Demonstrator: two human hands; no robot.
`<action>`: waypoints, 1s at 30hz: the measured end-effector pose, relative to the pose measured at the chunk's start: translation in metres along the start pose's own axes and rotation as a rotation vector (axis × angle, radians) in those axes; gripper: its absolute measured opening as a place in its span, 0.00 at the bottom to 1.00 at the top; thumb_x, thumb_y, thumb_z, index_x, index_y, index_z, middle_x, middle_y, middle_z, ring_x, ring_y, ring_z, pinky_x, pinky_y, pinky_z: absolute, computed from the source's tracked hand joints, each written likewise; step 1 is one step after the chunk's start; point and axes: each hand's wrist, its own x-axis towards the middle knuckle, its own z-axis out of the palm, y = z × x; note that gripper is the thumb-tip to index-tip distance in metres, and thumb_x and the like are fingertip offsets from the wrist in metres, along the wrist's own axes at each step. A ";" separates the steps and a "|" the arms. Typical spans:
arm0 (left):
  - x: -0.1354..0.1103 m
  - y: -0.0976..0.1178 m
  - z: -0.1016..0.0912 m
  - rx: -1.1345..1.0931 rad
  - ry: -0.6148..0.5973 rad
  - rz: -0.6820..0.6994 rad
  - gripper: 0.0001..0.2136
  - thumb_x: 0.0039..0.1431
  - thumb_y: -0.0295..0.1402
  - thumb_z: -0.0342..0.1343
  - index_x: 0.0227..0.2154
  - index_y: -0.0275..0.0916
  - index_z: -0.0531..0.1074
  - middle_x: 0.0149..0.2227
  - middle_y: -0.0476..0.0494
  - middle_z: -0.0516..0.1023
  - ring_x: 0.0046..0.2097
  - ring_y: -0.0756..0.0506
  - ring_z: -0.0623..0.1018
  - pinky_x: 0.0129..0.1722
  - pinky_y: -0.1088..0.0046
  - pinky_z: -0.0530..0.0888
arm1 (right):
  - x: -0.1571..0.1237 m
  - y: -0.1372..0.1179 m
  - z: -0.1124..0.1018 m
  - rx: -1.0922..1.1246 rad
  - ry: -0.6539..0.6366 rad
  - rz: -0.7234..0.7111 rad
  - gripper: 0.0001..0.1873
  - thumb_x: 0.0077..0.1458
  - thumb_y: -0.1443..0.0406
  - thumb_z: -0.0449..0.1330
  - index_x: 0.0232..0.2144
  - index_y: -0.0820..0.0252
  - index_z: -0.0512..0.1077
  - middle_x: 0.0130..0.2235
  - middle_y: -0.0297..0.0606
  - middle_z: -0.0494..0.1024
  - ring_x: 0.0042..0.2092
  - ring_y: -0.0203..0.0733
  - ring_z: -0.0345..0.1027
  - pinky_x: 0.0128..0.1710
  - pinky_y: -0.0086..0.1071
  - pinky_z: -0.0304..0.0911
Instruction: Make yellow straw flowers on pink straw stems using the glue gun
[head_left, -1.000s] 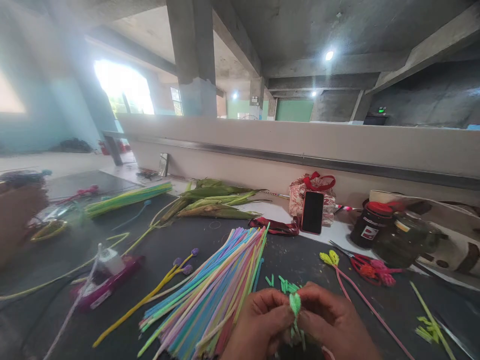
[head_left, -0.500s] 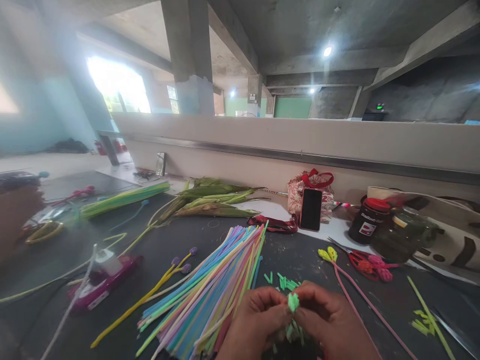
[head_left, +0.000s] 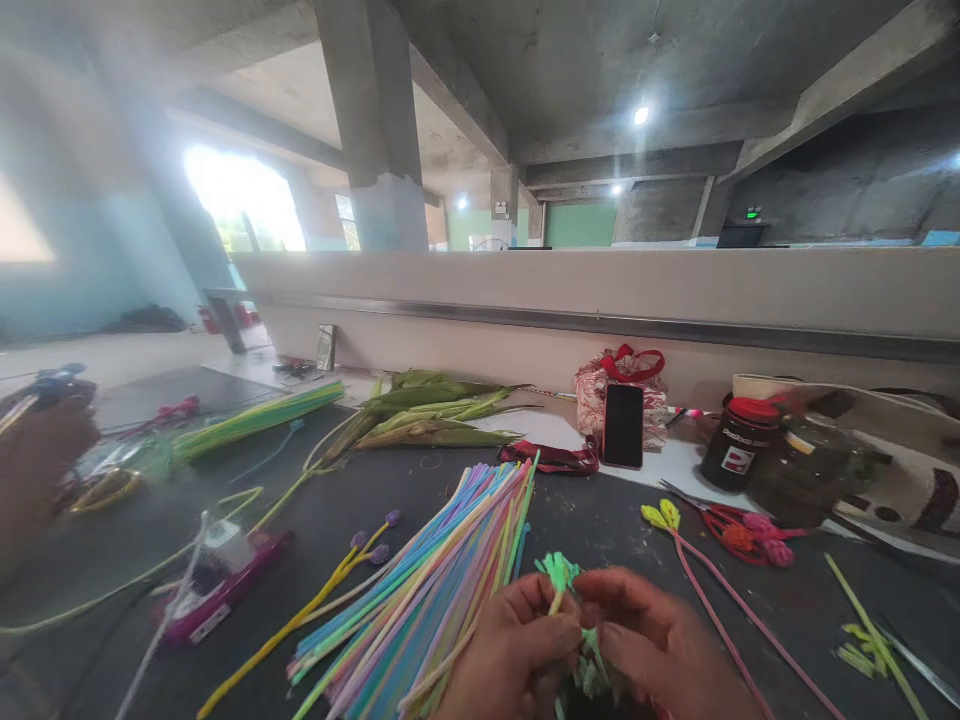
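My left hand (head_left: pixel 517 640) pinches a bright green tuft of pipe cleaner (head_left: pixel 559 570), which sticks up above its fingertips. Close against it, my right hand (head_left: pixel 652 630) has thumb and fingers curled together around green pipe cleaner strands (head_left: pixel 591 650) hanging below. The fingers hide much of what lies between the hands. Just left of them spreads a large bundle of multicoloured pipe cleaners (head_left: pixel 427 590). To the right lies a pink-stemmed pipe cleaner flower with yellow buds (head_left: pixel 661 515).
Scissors (head_left: pixel 720 520) lie beside pink buds (head_left: pixel 769 540). Behind stand a phone (head_left: pixel 622 425), a red-lidded jar (head_left: pixel 739 445) and corn husks (head_left: pixel 427 410). Yellow stems with purple buds (head_left: pixel 300 615) and a magenta glue gun-like tool (head_left: pixel 225 590) are left. Another person's hand (head_left: pixel 45 450) shows far left.
The green tuft shows higher and further left, above my left fingertips. My hands have parted slightly, with more green strands visible below. The view has tilted a little upward.
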 end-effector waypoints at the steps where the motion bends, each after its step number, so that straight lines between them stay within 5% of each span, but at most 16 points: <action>1: 0.000 0.000 0.001 -0.012 0.016 0.000 0.15 0.34 0.37 0.66 0.19 0.37 0.64 0.14 0.56 0.64 0.13 0.59 0.53 0.14 0.80 0.46 | 0.000 0.000 -0.001 -0.007 0.018 0.020 0.18 0.41 0.57 0.66 0.35 0.60 0.74 0.27 0.34 0.73 0.27 0.38 0.67 0.24 0.27 0.61; 5: 0.004 -0.006 -0.003 0.072 0.063 0.018 0.14 0.32 0.38 0.66 0.17 0.34 0.69 0.14 0.51 0.67 0.17 0.56 0.63 0.18 0.79 0.54 | -0.001 -0.005 -0.002 0.021 0.033 0.097 0.16 0.43 0.58 0.65 0.35 0.58 0.73 0.30 0.34 0.73 0.25 0.35 0.65 0.21 0.25 0.57; 9: 0.007 -0.014 -0.013 0.292 -0.018 0.023 0.19 0.36 0.47 0.62 0.14 0.34 0.71 0.10 0.53 0.61 0.15 0.56 0.57 0.18 0.77 0.52 | 0.001 -0.004 -0.008 0.116 0.014 0.168 0.16 0.42 0.59 0.65 0.35 0.57 0.73 0.28 0.31 0.71 0.23 0.33 0.64 0.20 0.24 0.56; 17: -0.006 -0.008 -0.003 0.489 -0.170 -0.026 0.24 0.45 0.53 0.54 0.22 0.33 0.76 0.13 0.53 0.61 0.15 0.57 0.55 0.17 0.77 0.46 | 0.007 0.001 -0.018 0.221 -0.271 0.146 0.23 0.30 0.62 0.67 0.34 0.60 0.73 0.26 0.31 0.73 0.23 0.32 0.61 0.23 0.25 0.54; 23: -0.009 -0.011 -0.002 0.478 -0.110 -0.030 0.18 0.50 0.46 0.50 0.22 0.36 0.74 0.15 0.51 0.63 0.18 0.54 0.58 0.17 0.77 0.49 | 0.016 0.007 -0.033 0.117 0.075 0.085 0.13 0.36 0.63 0.66 0.29 0.60 0.73 0.22 0.28 0.69 0.21 0.30 0.58 0.22 0.25 0.52; 30: -0.011 -0.011 -0.002 0.560 -0.081 0.029 0.18 0.53 0.45 0.47 0.22 0.37 0.74 0.17 0.49 0.67 0.19 0.53 0.57 0.19 0.76 0.53 | 0.013 0.002 -0.044 -0.083 0.121 0.079 0.10 0.44 0.60 0.62 0.23 0.62 0.70 0.14 0.23 0.60 0.14 0.26 0.43 0.14 0.24 0.37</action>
